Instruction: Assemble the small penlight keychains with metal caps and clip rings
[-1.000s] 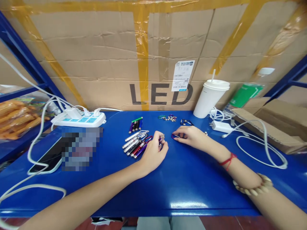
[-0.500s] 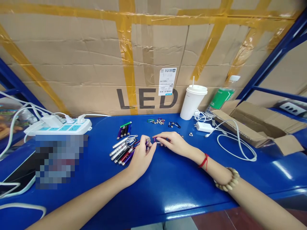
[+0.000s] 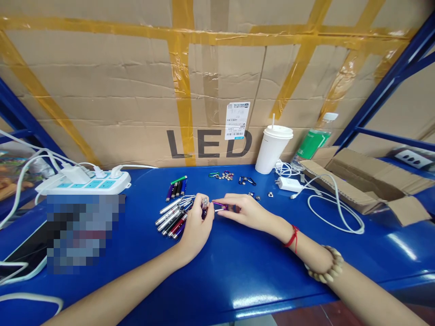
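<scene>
My right hand (image 3: 243, 208) pinches a purple carabiner (image 3: 220, 205) between thumb and fingertips. Its far end reaches toward my left hand (image 3: 198, 222), whose fingers are closed around a small shiny silver metal piece (image 3: 205, 202). The lower part of that piece is hidden by the fingers, and whether it touches the carabiner I cannot tell. Just left of my left hand lies a fan of slim metal pen-shaped tubes (image 3: 171, 217) in silver, black, red and purple, some with clips at their top ends. Behind them is a smaller group of short tubes (image 3: 176, 186), a green one across the top.
Small metal parts and carabiners (image 3: 226, 175) lie beyond my hands, with dark carabiners (image 3: 247, 180) to their right. A white cup (image 3: 273, 149), a bottle (image 3: 314, 140), a charger with cable (image 3: 290, 184) and a cardboard box (image 3: 360, 181) stand right. Left are a power strip (image 3: 115, 184) and phone (image 3: 25, 244).
My hands have drawn slightly apart, the left one moving left. The purple carabiner now shows more fully between them. The whole view has shifted a little downward.
</scene>
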Available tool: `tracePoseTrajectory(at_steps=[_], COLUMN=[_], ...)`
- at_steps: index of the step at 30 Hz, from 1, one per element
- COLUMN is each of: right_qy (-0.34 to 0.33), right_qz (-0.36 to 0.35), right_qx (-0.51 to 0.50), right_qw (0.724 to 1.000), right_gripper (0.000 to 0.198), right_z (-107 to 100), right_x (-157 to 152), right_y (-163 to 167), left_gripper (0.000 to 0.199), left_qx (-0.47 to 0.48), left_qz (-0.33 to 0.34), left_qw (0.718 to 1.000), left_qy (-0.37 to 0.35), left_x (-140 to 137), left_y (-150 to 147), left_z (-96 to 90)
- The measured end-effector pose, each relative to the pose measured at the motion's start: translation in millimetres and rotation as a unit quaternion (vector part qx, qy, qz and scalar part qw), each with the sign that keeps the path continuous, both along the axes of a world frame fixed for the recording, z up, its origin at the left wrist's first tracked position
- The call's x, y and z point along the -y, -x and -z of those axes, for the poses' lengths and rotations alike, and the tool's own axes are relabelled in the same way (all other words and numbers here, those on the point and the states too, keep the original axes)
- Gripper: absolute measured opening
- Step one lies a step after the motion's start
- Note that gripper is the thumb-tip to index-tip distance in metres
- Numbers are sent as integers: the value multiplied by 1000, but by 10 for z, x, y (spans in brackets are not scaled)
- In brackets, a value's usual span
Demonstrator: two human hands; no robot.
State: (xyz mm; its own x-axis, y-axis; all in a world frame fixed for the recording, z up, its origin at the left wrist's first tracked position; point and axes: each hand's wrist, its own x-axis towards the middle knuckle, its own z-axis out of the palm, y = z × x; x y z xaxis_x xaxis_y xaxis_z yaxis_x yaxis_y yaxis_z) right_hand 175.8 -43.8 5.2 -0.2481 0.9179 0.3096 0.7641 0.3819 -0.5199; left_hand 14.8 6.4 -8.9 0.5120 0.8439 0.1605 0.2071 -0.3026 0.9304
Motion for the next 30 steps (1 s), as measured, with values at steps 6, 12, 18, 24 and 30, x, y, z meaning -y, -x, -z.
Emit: tracePoseTrajectory(at_steps=[6,12,18,24,30], right_qy=[-47,-93,-110,-127,-186], right_qz=[-3,-16,-27,-27,12], right_qx=[97,161,177,146,89], right_qw=[994,982,978,981,979], right_gripper=[36,32,24,25,27], right_z=[-22,44,55,47,26], right_x=[35,31,14,12,20], right_y=[4,8,13,44,-11], left_gripper=[15,18,18,18,19], left_qx=[-5,-33,-40,-24,-20], left_qz=[-5,28,43,58,57], left_qw=[1000,999,998,998,998], left_qy=[6,3,-5,-12,4], left_x=[-9,-18,-4,12,49], left_y=[-4,-27,-18,-15,3], left_z=[2,11,-8,-6,-38])
